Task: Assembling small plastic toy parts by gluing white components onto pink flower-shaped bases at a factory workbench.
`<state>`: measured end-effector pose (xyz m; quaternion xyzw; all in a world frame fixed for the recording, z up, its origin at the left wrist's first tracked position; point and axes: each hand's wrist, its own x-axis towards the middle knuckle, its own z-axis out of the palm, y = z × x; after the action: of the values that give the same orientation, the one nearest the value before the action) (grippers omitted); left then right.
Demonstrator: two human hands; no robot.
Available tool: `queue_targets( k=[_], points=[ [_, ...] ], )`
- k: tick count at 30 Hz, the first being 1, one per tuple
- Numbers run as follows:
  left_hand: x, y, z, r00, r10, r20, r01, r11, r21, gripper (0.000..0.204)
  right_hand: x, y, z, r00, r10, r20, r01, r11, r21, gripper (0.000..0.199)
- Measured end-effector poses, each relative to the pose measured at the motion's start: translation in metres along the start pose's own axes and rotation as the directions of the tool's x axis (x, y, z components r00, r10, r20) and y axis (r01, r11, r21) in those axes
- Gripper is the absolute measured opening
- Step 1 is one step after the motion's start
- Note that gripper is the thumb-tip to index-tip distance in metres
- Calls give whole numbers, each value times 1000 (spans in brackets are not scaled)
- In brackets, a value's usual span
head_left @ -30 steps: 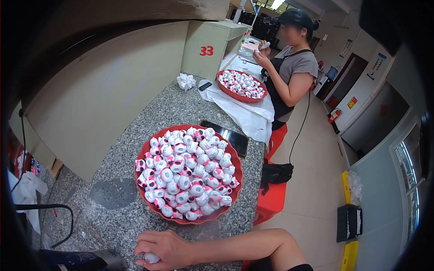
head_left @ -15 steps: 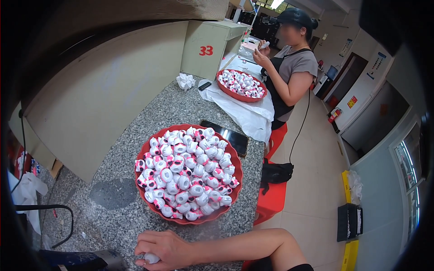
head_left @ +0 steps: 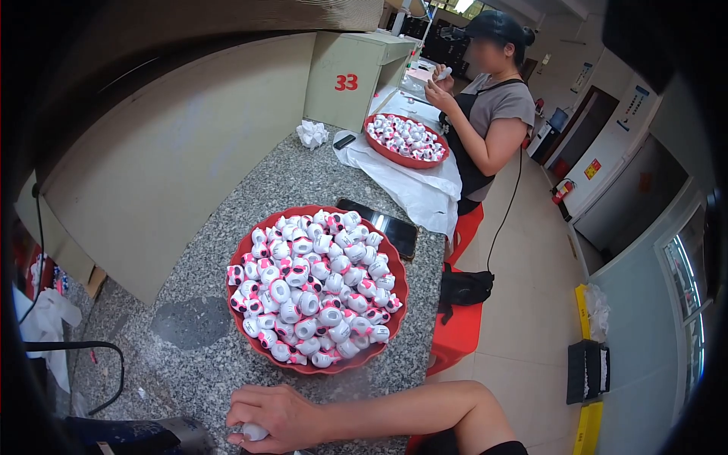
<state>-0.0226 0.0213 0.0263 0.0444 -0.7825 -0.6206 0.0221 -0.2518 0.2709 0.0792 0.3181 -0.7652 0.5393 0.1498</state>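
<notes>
The right hand (head_left: 277, 419) curls round a white piece (head_left: 255, 431) near the red bowl (head_left: 396, 324). The left hand's grip I cannot tell.

Blk bag (head_left: 465, 288) on red stool (head_left: 459, 335); crumpled wht tissue (head_left: 312, 134).

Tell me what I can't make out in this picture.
In the head view:
Most of the small rounded white piece: hidden by the right hand.
Lowest of the white-and-pink figurines in the red scalloped bowl: covered by upper ones.
Dark bluish object, lower left: cut off by the lower edge.
Left hand: outside the picture.
Slim white item in the co-worker's hands: too small to identify.
</notes>
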Motion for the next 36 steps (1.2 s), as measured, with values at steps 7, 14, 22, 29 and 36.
queue_targets(
  k=[7, 14, 22, 29, 36],
  points=[
    [-6, -16, -17, 919, -367, 143, 359, 930, 75, 29, 2, -4, -4, 999, -35, -18, 35, 999, 0, 22],
    [-7, -8, -7, 935, -335, 115, 331, 942, 55, 32, 0, -5, -3, 999, -15, -29, 16, 999, 28, 21],
    [-11, -33, -25, 942, -263, 210, 252, 964, 80, 28, 2, -2, -3, 999, -29, -30, 30, 999, 24, 21],
    [-12, -31, -21, 959, -217, 183, 196, 972, 127, 25, 1, -3, -3, 1000, 14, -4, -14, 999, 38, 21],
    [-3, -14, -17, 953, -237, 188, 208, 965, 159, 24, 0, -3, -4, 1000, 14, 13, -15, 1000, 12, 21]
  ],
)
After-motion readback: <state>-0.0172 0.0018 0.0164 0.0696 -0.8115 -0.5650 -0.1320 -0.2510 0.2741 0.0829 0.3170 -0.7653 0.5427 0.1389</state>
